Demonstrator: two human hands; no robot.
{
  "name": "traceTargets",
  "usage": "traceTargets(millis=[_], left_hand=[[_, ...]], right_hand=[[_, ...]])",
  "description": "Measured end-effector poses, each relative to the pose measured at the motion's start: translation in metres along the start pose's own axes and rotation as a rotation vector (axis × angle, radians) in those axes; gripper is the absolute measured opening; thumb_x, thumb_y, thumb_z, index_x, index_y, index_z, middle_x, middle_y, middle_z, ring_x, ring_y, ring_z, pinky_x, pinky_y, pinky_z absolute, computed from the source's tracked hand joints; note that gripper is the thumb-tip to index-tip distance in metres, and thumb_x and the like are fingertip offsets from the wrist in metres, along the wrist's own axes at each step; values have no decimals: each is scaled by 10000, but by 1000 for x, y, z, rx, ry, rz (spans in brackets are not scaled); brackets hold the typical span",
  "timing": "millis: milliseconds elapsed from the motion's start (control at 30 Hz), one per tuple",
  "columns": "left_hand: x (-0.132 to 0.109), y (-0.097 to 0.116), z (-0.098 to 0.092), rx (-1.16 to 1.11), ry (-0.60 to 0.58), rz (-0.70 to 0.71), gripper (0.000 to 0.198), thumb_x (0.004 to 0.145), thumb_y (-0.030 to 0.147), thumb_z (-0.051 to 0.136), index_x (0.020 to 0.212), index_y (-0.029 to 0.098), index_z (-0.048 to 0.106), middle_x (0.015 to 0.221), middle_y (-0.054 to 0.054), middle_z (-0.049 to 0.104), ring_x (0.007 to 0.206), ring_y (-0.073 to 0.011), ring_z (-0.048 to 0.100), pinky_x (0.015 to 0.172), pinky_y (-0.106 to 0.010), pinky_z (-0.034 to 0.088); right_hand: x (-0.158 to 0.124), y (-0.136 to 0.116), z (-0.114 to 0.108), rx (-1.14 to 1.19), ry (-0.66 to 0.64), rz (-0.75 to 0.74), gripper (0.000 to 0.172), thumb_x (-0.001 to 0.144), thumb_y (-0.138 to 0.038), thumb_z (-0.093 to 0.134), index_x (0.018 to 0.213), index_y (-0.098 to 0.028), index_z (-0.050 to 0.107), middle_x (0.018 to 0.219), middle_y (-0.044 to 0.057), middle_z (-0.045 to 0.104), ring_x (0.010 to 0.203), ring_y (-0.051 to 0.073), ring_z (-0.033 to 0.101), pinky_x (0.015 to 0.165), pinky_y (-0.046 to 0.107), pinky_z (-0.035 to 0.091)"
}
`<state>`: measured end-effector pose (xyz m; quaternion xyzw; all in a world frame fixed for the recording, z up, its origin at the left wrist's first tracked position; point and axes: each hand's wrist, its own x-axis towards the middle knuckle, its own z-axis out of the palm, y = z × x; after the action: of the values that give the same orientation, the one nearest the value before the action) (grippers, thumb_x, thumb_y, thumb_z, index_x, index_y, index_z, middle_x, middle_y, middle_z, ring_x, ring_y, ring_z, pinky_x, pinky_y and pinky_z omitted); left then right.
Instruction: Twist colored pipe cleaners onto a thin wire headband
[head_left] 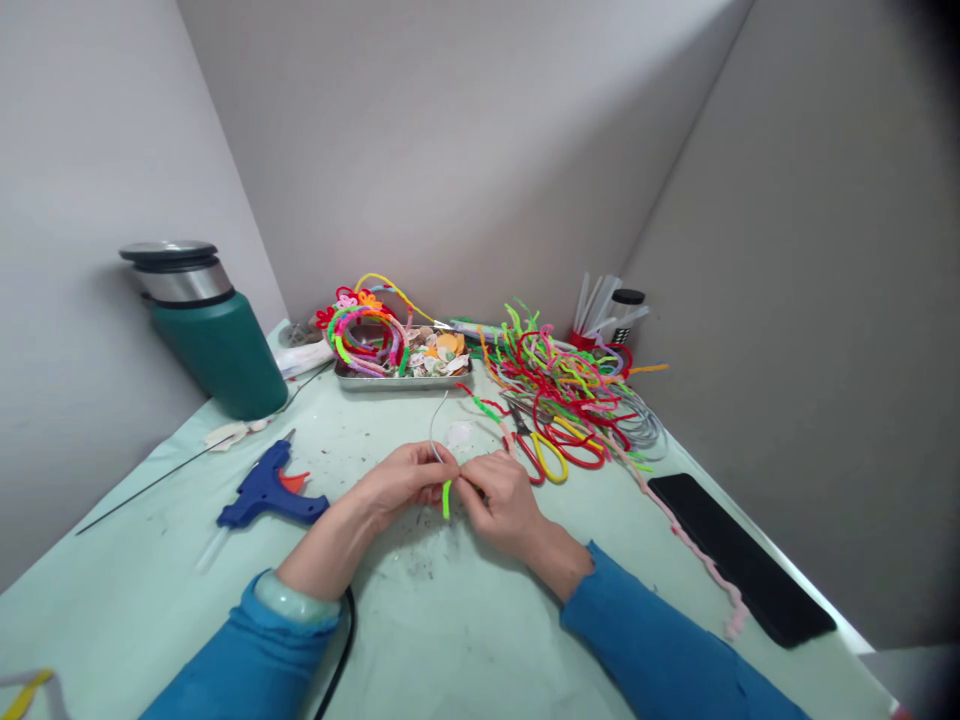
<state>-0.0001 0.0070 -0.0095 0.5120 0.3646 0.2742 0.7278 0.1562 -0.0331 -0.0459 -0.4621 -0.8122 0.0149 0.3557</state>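
Note:
My left hand (412, 478) and my right hand (501, 500) meet at the middle of the table, fingertips pinched together. Between them hangs a short bright green pipe cleaner (446, 500), its upper part hidden by the fingers. From my left hand's fingers a thin grey wire (433, 425) curves upward. Just beyond my right hand lies a multicoloured pipe cleaner strand (487, 410) in red, green and pink; whether it joins what the hands hold cannot be seen. My right hand's fingers are curled in and their grip is partly hidden.
A blue glue gun (270, 490) and green bottle (217, 340) stand left. Behind are a metal tray (405, 382) with scraps and pipe cleaner rings, and a pipe cleaner pile (555, 370). Scissors (551, 457) and a black phone-like slab (739, 560) lie right.

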Motion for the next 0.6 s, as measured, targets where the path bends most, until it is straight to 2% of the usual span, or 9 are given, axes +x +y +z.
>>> traceTargets(millis=[167,400,600], left_hand=[[3,-1,-4,81,22,43,210,624,255,668,755,118,581,553,32,512,462,-67,459,453,-189,334],[3,0,-6,140,-13,63,198,644,213,625,817,120,600,527,38,524,445,-65,463,432,-180,258],[3,-2,-9,132,-59,103,217,634,194,624,838,122,608,553,29,536,465,-67,461,451,-186,274]], right_hand=[[0,2,0,15,4,31,220,864,-215,433,673,-173,534,604,17,552,595,132,467,635,276,304],[1,3,1,45,33,39,216,861,-224,437,667,-173,515,582,2,511,577,127,459,616,270,303],[1,4,1,66,45,36,209,858,-231,439,669,-177,510,587,4,512,578,130,464,614,272,305]])
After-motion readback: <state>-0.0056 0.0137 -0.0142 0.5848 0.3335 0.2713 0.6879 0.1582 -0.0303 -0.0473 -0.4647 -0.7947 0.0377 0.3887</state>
